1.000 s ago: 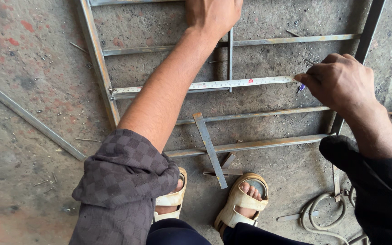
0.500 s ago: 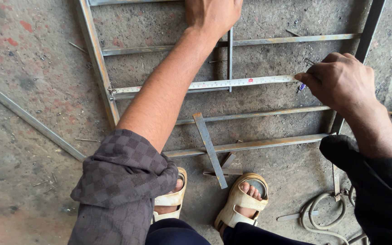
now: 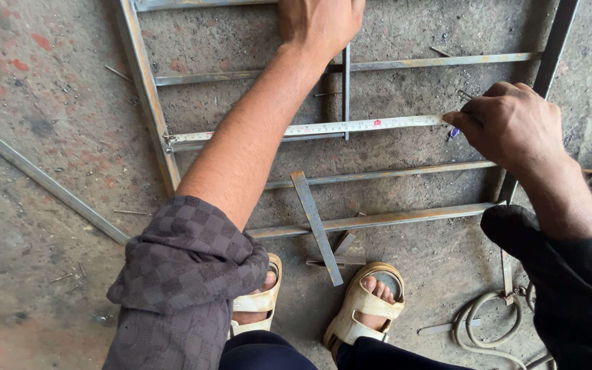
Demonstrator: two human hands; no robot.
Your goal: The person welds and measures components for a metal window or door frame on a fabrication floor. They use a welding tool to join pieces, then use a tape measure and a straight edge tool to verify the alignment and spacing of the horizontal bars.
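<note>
The left hand (image 3: 322,24) presses on a metal frame (image 3: 146,89) lying on the concrete floor (image 3: 42,89); the right hand (image 3: 508,123) pinches a tape measure (image 3: 351,127) stretched across it

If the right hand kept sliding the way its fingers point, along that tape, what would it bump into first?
Probably the short upright metal bar that the tape measure crosses, then the left forearm. The right hand points leftward along the tape; relative heights are unclear.

Left hand (image 3: 320,24) reaches far forward, arm outstretched; right hand (image 3: 508,123) curls in a pinching grip.
</note>
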